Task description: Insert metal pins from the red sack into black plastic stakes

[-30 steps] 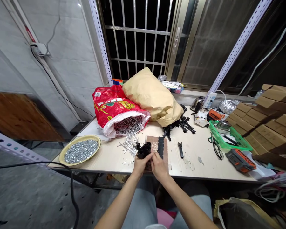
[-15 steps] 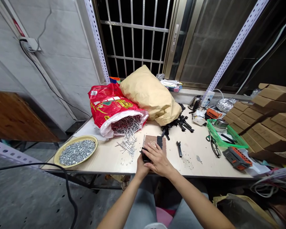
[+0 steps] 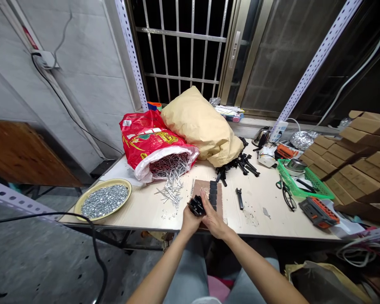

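Note:
A bundle of black plastic parts (image 3: 196, 205) sits in my left hand (image 3: 190, 221), whose fingers are wrapped round it near the front edge of the table. Against the right side of the bundle rests my right hand (image 3: 213, 220), fingers stretched out and held close together. Just beyond is a brown board (image 3: 220, 198) with a row of flat black pieces (image 3: 213, 190) and small light bits on it. A single black plastic part (image 3: 239, 198) lies to the right of the board.
Metal pins (image 3: 171, 188) spill from a red sack (image 3: 148, 135). A yellow bowl (image 3: 129, 198) of small metal pieces stands left. Behind are a tan sack (image 3: 199, 122) and more black parts (image 3: 248, 164). A green basket (image 3: 326, 193), scissors (image 3: 288, 197), a power tool battery (image 3: 318, 212) and cartons (image 3: 351, 181) occupy the right.
My right hand has moved from on top of the black bundle to its right side, so the bundle's upper end shows. The view has shifted slightly.

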### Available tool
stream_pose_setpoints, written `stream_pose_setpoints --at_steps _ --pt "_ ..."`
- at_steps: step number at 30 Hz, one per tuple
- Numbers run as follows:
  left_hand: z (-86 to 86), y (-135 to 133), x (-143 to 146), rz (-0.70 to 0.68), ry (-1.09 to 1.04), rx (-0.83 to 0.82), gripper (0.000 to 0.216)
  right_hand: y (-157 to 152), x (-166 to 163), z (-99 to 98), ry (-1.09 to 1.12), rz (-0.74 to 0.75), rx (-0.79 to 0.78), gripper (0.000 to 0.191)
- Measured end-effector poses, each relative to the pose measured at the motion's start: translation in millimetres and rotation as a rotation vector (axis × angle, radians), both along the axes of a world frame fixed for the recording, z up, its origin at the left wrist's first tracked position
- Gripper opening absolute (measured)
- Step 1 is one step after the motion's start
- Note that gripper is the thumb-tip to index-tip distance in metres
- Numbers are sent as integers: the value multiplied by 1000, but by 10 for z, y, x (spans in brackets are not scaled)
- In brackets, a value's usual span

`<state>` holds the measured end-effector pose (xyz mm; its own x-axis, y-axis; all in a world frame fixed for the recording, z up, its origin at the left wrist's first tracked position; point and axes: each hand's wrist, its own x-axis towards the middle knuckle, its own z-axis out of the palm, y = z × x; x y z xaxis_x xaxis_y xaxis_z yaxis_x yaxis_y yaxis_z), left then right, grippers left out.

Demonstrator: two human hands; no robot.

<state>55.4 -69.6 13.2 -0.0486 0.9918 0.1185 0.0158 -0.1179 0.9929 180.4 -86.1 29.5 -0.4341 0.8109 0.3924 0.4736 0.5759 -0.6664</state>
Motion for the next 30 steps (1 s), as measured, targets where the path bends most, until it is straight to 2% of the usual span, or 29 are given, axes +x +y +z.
stream_pose_setpoints --at_steps 3,5,6,9,13,16,19,21,23,26,28,30 --pt "42 -24 -157 69 -60 -63 33 186 -59 90 101 -188 84 62" --pt "56 -30 -325 156 -78 -71 31 438 -132 156 0 -282 111 47" --pt "57 -29 -417 207 -85 -63 31 582 -191 174 -94 -262 111 38" --pt "40 -28 -665 313 -84 -33 32 970 -462 148 -314 -39 116 22" --pt "-2 -81 -892 356 -16 26 37 1215 -823 13 -340 151 123 19" --pt "-29 -135 -1017 364 36 113 46 1272 -895 -30 -317 205 106 17" --pt "-51 -146 -1104 353 44 147 49 1276 -842 33 -254 158 92 8" --pt "-63 -125 -1126 359 35 139 47 1230 -809 127 -123 75 68 11" --pt "-67 -94 -1117 360 27 119 45 1145 -807 247 174 8 -8 21" --pt "-55 -63 -1071 327 33 106 43 996 -836 430 658 9 -157 25" --pt "-39 -62 -1041 307 42 122 44 911 -850 529 782 19 -191 24" --pt "-23 -71 -1025 300 44 147 46 843 -850 601 816 2 -176 25"
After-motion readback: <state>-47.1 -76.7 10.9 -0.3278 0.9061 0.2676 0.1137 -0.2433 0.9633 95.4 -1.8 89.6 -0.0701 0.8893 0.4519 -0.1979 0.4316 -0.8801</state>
